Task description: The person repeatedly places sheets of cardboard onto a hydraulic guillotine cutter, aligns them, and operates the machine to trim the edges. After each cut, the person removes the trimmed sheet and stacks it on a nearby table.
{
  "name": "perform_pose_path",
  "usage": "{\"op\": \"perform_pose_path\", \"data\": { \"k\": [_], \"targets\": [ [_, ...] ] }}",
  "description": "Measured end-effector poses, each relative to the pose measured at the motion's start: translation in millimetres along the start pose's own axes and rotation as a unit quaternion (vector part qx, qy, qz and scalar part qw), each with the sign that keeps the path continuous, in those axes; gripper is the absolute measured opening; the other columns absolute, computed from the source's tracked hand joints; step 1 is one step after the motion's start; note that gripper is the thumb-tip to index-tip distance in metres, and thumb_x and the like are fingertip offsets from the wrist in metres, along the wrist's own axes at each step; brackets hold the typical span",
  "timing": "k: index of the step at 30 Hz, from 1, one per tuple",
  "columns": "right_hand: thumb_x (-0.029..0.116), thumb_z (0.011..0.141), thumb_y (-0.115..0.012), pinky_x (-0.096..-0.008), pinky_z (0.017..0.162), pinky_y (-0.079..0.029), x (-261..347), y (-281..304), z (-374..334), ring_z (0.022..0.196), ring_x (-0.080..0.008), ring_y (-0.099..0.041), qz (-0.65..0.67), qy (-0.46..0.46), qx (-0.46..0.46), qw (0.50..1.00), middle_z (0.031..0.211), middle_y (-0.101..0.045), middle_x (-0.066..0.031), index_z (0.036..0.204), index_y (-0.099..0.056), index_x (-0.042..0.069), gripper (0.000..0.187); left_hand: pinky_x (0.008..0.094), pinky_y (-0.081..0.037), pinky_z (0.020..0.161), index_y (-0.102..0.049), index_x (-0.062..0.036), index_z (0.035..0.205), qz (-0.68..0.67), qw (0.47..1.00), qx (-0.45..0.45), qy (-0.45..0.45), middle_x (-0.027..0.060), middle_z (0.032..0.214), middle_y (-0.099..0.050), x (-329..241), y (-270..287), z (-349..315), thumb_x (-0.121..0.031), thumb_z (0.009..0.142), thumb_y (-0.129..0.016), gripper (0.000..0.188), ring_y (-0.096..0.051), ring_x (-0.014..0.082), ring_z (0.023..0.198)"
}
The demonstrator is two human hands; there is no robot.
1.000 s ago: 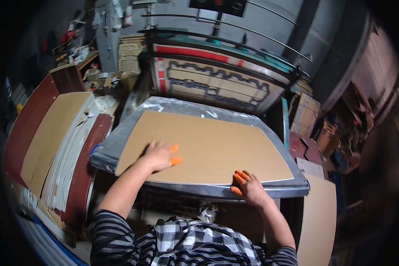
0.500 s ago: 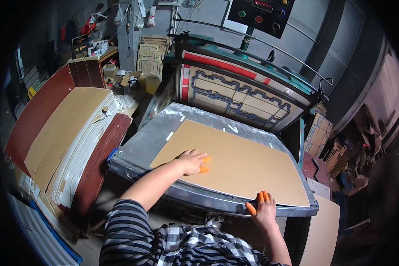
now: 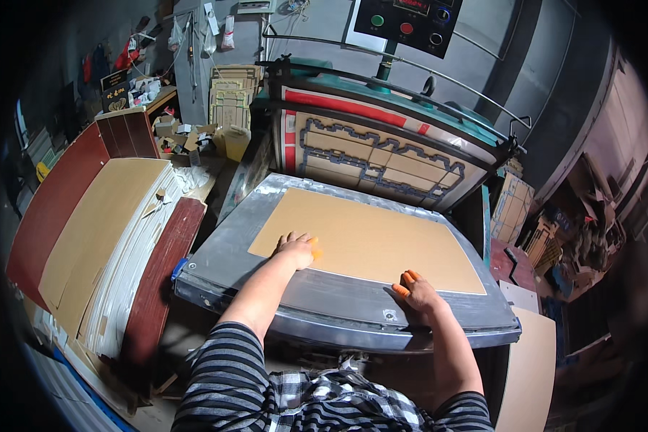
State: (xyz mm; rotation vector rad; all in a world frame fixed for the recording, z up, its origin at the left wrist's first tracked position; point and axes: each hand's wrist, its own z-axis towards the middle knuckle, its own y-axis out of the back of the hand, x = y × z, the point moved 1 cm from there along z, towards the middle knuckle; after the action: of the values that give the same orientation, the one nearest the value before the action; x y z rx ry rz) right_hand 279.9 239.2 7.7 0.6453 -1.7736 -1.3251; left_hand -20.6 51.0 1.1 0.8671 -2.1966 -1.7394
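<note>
A brown cardboard sheet point(image 3: 374, 227) lies flat on the grey metal bed point(image 3: 212, 277) of a press. Near its left end, my left hand point(image 3: 295, 252) rests palm down on the sheet with spread fingers. My right hand point(image 3: 419, 294) is at the sheet's near edge, fingers stretched forward and nothing gripped. Orange finger covers show on some fingertips of both hands. Beyond the sheet stands the press's raised upper plate, carrying a wooden die board point(image 3: 381, 158) with dark stepped outlines.
On the left, a stack of cardboard sheets point(image 3: 104, 230) lies between dark red boards point(image 3: 162, 273). A control panel point(image 3: 407, 25) with coloured buttons rises behind the press. Another brown sheet point(image 3: 529, 367) is low at the right. Scrap pieces point(image 3: 576, 266) are heaped farther right.
The cardboard sheet has slid away from me, baring a strip of the bed along the front. My right hand has moved forward with its near edge; my left has shifted slightly left and forward.
</note>
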Motion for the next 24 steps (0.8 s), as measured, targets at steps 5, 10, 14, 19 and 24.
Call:
{"op": "perform_pose_path", "data": {
  "k": [5,10,14,19,24],
  "targets": [
    [0.062,0.088,-0.052,-0.0428,0.105,-0.036,15.5,7.3,-10.8,0.124,-0.0382,-0.044,-0.014,-0.010,-0.010,1.000,0.129,-0.050,-0.0193,0.118,-0.055,0.002,0.067,0.0478,-0.017,0.116,-0.033,-0.0193,0.149,0.041,0.999,0.035,0.007,0.0020,0.158,-0.021,0.3,0.2,2.0,-0.036,0.098,-0.035,0.054,-0.019,0.0342,0.144],
    [0.069,0.086,-0.047,-0.0407,0.111,-0.028,7.0,-2.1,0.3,0.134,-0.0337,-0.036,-0.008,-0.054,0.033,0.998,0.142,-0.044,-0.0165,0.128,-0.053,0.001,0.080,0.0458,-0.019,0.115,-0.037,-0.0221,0.147,0.007,1.000,0.011,0.019,0.0023,0.157,-0.024,15.1,-9.6,19.2,-0.051,0.096,-0.037,0.059,-0.021,0.0339,0.143],
    [0.071,0.086,-0.044,-0.0424,0.113,-0.026,10.8,-7.7,7.3,0.136,-0.0315,-0.034,-0.010,-0.030,0.027,0.999,0.144,-0.042,-0.0160,0.130,-0.052,0.002,0.083,0.0531,-0.016,0.115,-0.037,-0.0164,0.147,0.050,0.998,-0.027,-0.005,0.0046,0.156,-0.027,-8.5,-7.1,11.1,-0.054,0.094,-0.041,0.064,-0.018,0.0349,0.144],
    [0.072,0.086,-0.041,-0.0439,0.111,-0.029,3.3,-1.4,7.2,0.135,-0.0352,-0.035,-0.020,-0.023,0.060,0.998,0.143,-0.041,-0.0184,0.136,-0.045,0.003,0.085,0.0560,-0.014,0.114,-0.041,-0.0145,0.144,0.071,0.972,-0.015,-0.223,0.0032,0.158,-0.022,-130.9,-30.6,9.1,-0.053,0.095,-0.041,0.063,-0.018,0.0342,0.144],
    [0.066,0.085,-0.053,-0.0405,0.108,-0.035,-14.5,-10.2,7.8,0.130,-0.0356,-0.041,-0.039,0.021,0.018,0.999,0.136,-0.049,-0.0187,0.132,-0.049,0.004,0.077,0.0594,-0.013,0.113,-0.037,-0.0171,0.146,0.059,0.981,0.055,-0.178,0.0017,0.159,-0.019,-165.2,-37.7,-3.6,-0.059,0.094,-0.038,0.068,-0.014,0.0360,0.145]
  ]
}}
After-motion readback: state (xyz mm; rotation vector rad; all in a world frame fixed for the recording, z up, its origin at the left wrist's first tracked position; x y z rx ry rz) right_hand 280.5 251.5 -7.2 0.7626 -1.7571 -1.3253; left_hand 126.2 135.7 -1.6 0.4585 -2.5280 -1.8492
